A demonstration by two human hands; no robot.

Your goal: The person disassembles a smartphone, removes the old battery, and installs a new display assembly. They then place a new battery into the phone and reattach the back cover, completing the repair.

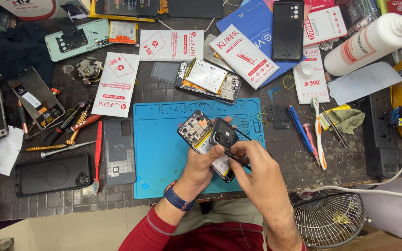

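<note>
Head view: opened phone held over the blue mat

Head camera showed the left hand (200,163) gripping an opened smartphone (204,139), fingers closed around its lower edge, above the blue repair mat (164,153). The right hand (252,162) pinched a thin dark tool (239,157) against the phone's inner plate; the tool's tip and kind could not be made out, and both hands covered the phone's lower half. A second opened phone (208,79) lay beyond the mat. Screwdrivers (66,130) lay to the left, near a dark phone case (52,174). A white spray bottle (373,42) was cut off at the top right. The dark worktop (33,204) was crowded, and a small wire fan (329,216) stood below its front edge.
</note>
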